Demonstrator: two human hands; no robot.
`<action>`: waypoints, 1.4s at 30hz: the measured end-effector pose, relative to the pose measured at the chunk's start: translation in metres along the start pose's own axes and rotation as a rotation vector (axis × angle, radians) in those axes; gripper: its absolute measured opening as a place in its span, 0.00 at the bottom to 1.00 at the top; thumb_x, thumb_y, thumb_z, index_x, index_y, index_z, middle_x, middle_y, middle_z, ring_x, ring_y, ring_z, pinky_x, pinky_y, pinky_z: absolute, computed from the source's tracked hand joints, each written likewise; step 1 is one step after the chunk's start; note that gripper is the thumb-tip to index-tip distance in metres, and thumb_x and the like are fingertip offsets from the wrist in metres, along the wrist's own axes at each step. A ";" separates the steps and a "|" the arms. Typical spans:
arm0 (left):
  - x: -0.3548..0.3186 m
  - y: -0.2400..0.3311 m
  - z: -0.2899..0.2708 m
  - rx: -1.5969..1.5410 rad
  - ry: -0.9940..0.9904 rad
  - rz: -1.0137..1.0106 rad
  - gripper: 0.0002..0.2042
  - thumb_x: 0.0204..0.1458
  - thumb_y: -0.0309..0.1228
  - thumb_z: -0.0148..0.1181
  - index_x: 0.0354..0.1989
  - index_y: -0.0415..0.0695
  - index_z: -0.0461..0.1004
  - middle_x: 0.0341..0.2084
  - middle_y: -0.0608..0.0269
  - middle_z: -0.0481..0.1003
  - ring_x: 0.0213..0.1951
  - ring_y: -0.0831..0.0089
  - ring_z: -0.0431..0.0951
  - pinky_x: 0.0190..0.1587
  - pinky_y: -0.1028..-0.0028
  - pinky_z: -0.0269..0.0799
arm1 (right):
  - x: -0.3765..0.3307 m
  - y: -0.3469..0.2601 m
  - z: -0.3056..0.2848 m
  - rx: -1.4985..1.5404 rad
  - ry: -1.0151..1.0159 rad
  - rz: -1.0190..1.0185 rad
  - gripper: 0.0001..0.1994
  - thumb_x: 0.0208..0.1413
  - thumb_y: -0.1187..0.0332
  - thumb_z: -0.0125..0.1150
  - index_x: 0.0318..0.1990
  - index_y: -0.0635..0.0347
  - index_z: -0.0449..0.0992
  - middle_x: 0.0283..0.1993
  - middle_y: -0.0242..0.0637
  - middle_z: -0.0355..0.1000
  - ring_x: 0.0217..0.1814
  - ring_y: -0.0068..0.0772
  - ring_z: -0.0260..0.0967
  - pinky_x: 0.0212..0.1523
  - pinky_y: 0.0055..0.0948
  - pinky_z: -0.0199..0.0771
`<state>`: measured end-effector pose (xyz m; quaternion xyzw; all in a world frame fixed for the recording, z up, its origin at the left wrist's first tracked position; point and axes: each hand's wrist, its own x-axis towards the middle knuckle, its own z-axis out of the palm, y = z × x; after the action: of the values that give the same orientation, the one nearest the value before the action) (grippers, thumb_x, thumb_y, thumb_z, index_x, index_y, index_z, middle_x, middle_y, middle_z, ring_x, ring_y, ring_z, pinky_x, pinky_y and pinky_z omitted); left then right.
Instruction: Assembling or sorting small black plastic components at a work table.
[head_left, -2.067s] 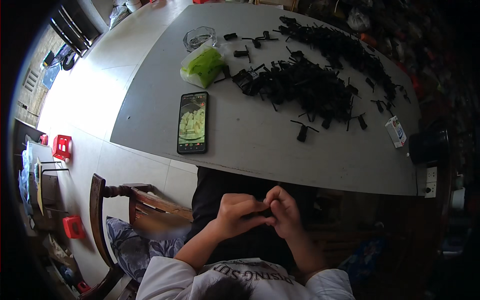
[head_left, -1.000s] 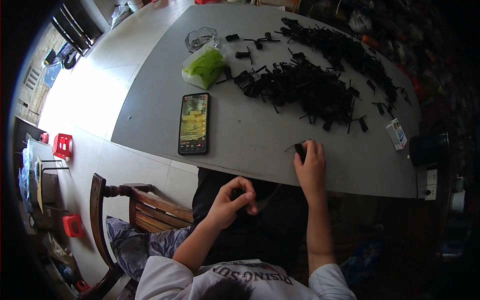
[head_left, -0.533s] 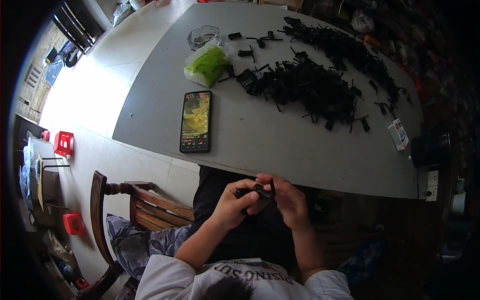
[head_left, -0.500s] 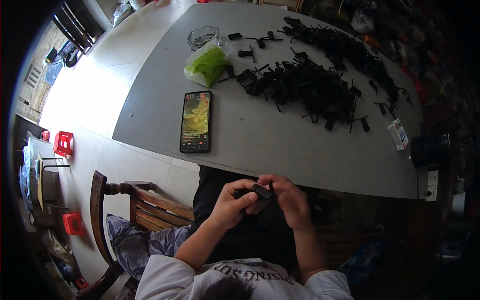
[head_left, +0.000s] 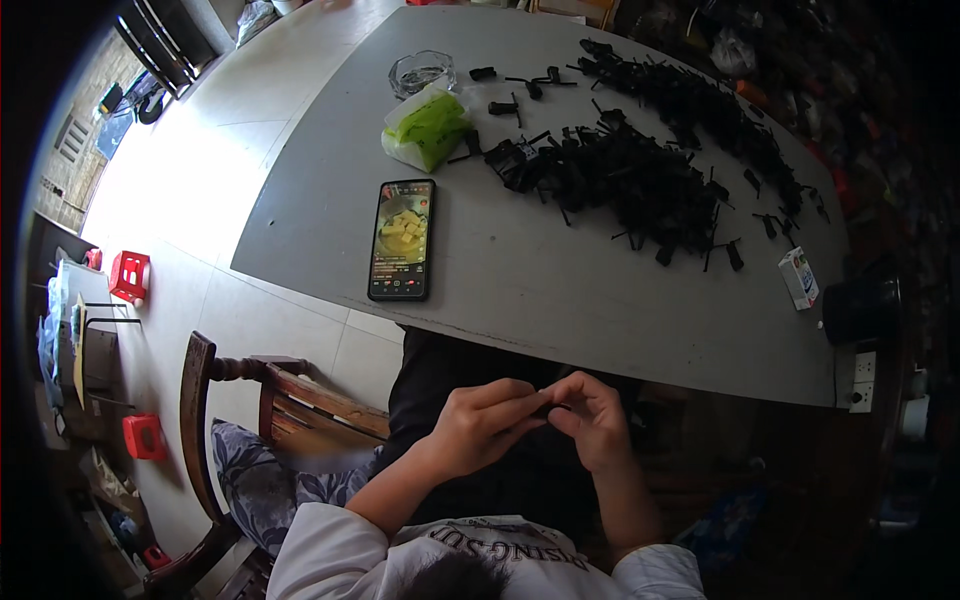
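Over my lap, just below the table's near edge, my two hands meet at the fingertips. My left hand (head_left: 487, 425) is closed, its fingers pressed together and covering most of what they pinch. My right hand (head_left: 592, 425) is curled, thumb and forefinger closed round a small black plastic part (head_left: 549, 409). Only a dark sliver of that part shows between the hands. On the table lies a large heap of similar black parts (head_left: 620, 180), many with thin stems sticking out, and a second long pile (head_left: 690, 100) stretches behind it.
On the grey table (head_left: 480, 290) lie a phone with a lit screen (head_left: 402, 240), a green-and-white plastic bag (head_left: 428, 130), a glass ashtray (head_left: 422, 73) and a small white carton (head_left: 799, 278). A wooden chair (head_left: 200, 430) with a patterned cushion stands at left; red stools (head_left: 129, 276) are beyond.
The black part, plainly visible between my hands before, is now mostly hidden by my fingers. My left hand has turned over it, and both hands sit slightly lower and further right.
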<state>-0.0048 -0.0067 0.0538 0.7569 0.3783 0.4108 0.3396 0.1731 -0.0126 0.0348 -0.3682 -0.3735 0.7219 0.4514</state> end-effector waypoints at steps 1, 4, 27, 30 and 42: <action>0.000 0.002 0.001 0.085 0.029 0.030 0.16 0.34 0.20 0.66 0.37 0.39 0.76 0.29 0.59 0.73 0.26 0.66 0.76 0.28 0.73 0.73 | 0.000 0.004 0.000 0.000 -0.003 0.002 0.06 0.47 0.78 0.60 0.30 0.60 0.68 0.36 0.32 0.69 0.39 0.19 0.64 0.43 0.20 0.63; 0.003 0.004 0.002 0.134 0.046 0.088 0.17 0.33 0.22 0.67 0.36 0.39 0.76 0.29 0.59 0.74 0.25 0.67 0.76 0.27 0.74 0.73 | 0.001 0.013 -0.003 0.208 -0.011 -0.051 0.07 0.46 0.80 0.57 0.30 0.61 0.67 0.39 0.40 0.71 0.41 0.29 0.68 0.46 0.26 0.66; -0.004 -0.016 0.001 -0.105 0.020 0.133 0.15 0.35 0.27 0.69 0.33 0.38 0.75 0.20 0.60 0.73 0.22 0.66 0.76 0.24 0.75 0.70 | -0.002 0.015 0.001 0.438 -0.198 0.061 0.17 0.54 0.58 0.58 0.39 0.62 0.64 0.32 0.36 0.68 0.20 0.21 0.62 0.18 0.18 0.61; -0.004 -0.014 0.001 -0.048 -0.011 0.125 0.15 0.34 0.28 0.69 0.32 0.38 0.75 0.18 0.61 0.72 0.19 0.67 0.74 0.21 0.75 0.67 | -0.007 0.027 -0.004 0.288 -0.050 0.131 0.16 0.53 0.61 0.58 0.39 0.63 0.64 0.32 0.36 0.68 0.22 0.22 0.62 0.20 0.18 0.62; 0.001 -0.014 -0.017 -0.255 -0.386 0.244 0.11 0.38 0.32 0.67 0.29 0.43 0.76 0.17 0.65 0.70 0.20 0.67 0.73 0.20 0.73 0.66 | -0.028 -0.001 -0.007 -0.259 -0.513 0.214 0.11 0.55 0.68 0.55 0.43 0.66 0.69 0.29 0.33 0.66 0.28 0.20 0.62 0.30 0.21 0.63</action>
<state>-0.0233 0.0038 0.0502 0.8122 0.1576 0.3413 0.4461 0.1882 -0.0366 0.0385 -0.2655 -0.5232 0.7813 0.2130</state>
